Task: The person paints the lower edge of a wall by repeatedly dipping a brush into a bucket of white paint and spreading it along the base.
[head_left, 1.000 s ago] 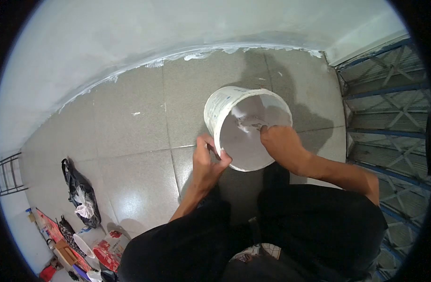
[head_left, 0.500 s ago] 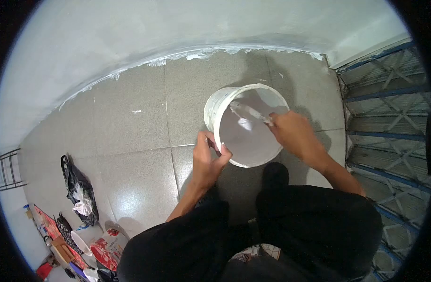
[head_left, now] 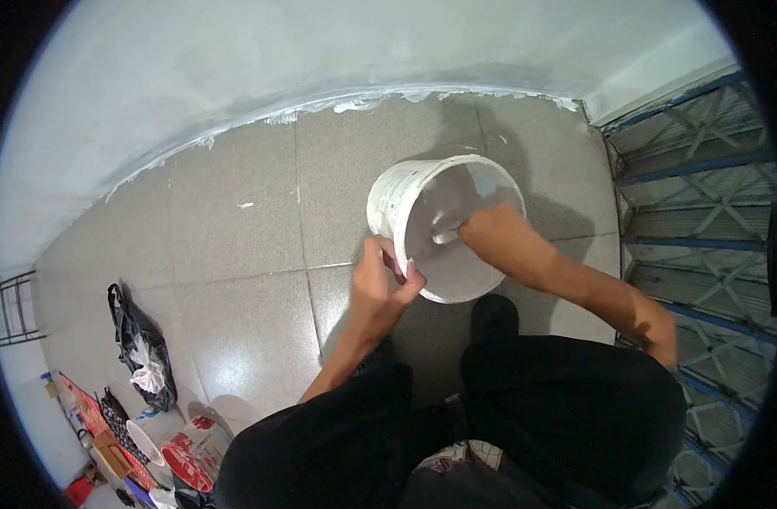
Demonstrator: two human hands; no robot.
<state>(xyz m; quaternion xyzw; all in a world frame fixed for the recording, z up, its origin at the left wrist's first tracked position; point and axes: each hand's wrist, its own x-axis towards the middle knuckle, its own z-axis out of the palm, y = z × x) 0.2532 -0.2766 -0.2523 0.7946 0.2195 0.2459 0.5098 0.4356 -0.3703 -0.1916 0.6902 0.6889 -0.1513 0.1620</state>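
A white bucket is tilted on the floor with its mouth towards me, and a pale coating covers its inside. My left hand grips its rim at the lower left, thumb inside and fingers outside. My right hand reaches into the mouth, closed on the handle of what looks like a white-smeared paintbrush. The hand hides most of this tool, and its working end is hard to make out against the bucket's pale inside.
Grey floor tiles meet a wall with white paint along its bottom edge. A folding metal gate stands at the right. At left lie a black plastic bag, a red-and-white bucket and a white tub.
My right hand has moved left and deeper into the bucket, taking the paintbrush down with it. The left hand keeps its hold on the rim, and the bucket has barely shifted.
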